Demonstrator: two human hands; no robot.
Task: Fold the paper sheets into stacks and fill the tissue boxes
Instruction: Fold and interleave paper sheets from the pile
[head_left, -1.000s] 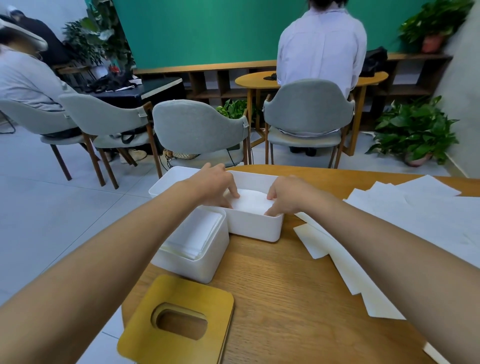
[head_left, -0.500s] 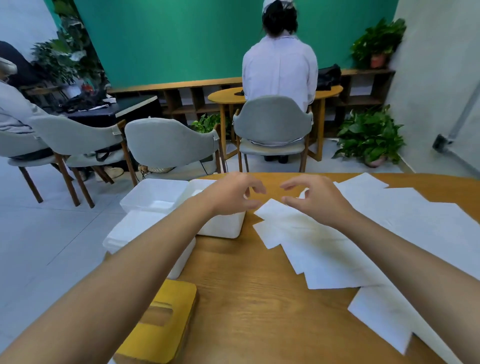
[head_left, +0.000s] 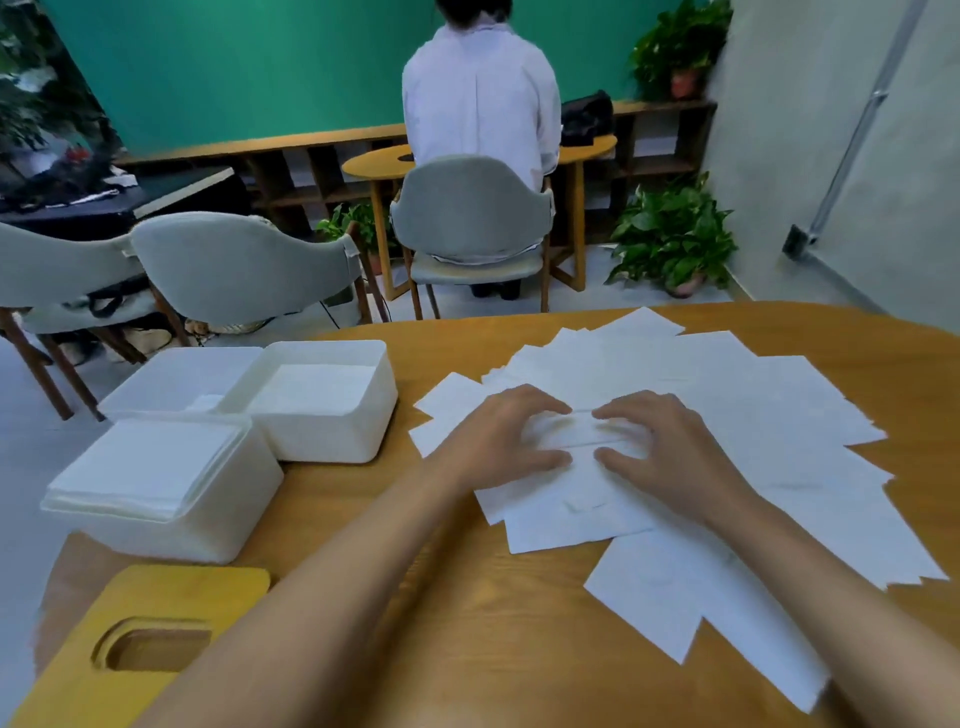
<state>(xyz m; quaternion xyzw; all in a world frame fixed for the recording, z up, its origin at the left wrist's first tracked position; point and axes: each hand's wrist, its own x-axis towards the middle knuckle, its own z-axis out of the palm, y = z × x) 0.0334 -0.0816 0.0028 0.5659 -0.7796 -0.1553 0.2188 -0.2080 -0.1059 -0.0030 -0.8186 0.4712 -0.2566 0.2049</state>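
Many loose white paper sheets (head_left: 753, 415) lie spread over the wooden table (head_left: 467, 623). My left hand (head_left: 498, 439) and my right hand (head_left: 670, 449) sit side by side on one sheet (head_left: 582, 431) in the middle of the pile, each pinching a raised fold of it between curled fingers and thumb. To the left stand three white tissue boxes. The near box (head_left: 171, 530) is full of folded sheets. The middle box (head_left: 337, 441) holds a lower stack. The far box (head_left: 171, 374) looks nearly empty.
A yellow wooden lid (head_left: 140, 639) with an oval slot lies at the table's near left corner. Grey chairs (head_left: 244, 265) stand beyond the table's far edge. A person in a white shirt (head_left: 478, 98) sits with their back turned at another table. Potted plants (head_left: 670, 234) line the right wall.
Both hands left the middle box and moved right onto the loose sheets. They came down on one sheet and now pinch a fold in it. The view swung right.
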